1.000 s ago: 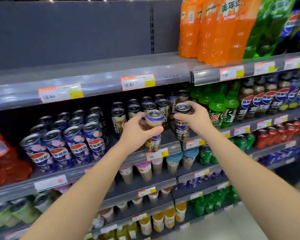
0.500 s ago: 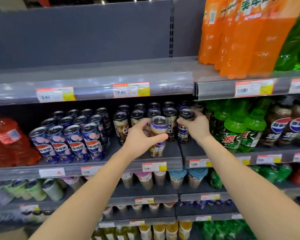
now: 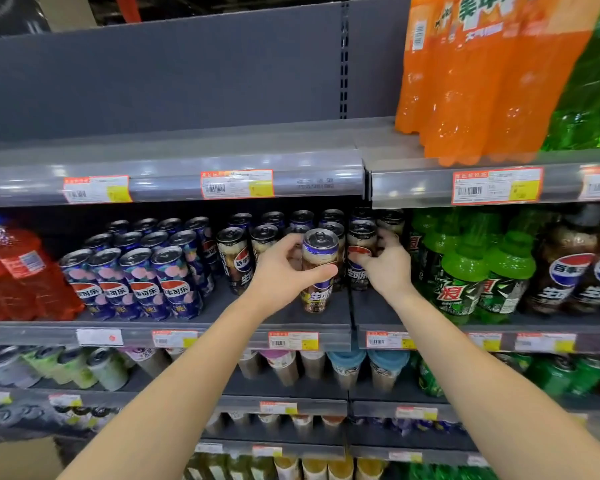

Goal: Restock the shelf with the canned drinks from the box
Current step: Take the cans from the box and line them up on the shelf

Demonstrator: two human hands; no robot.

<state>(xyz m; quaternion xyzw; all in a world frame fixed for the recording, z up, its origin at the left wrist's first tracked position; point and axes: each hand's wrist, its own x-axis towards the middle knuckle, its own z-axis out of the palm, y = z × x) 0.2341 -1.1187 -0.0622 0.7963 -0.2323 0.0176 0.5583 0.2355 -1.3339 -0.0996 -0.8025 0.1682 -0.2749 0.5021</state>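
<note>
Front can (image 3: 321,271): slim, tall cylinder with a silver lid and pull-tab, a purple band under the rim, a brown printed body and white characters low on the front. It is at the front of the middle shelf (image 3: 222,336), ahead of the rows of like cans. Its base is level with the deck, but whether it touches the deck cannot be told.

Left hand (image 3: 279,277): arm extended forward and upward, wrist straight. The fingers are curled round the can's mid-body from its left side, and the thumb lies across the front.

Right hand (image 3: 388,268): arm extended likewise. The fingers wrap a second can (image 3: 361,252) – dark, with a red-and-blue emblem – from its right side. This can is just right of the front can and further back, in line with the stocked rows.

Orientation: both cans are upright – long axis vertical, lids up, labels facing outward.
</note>
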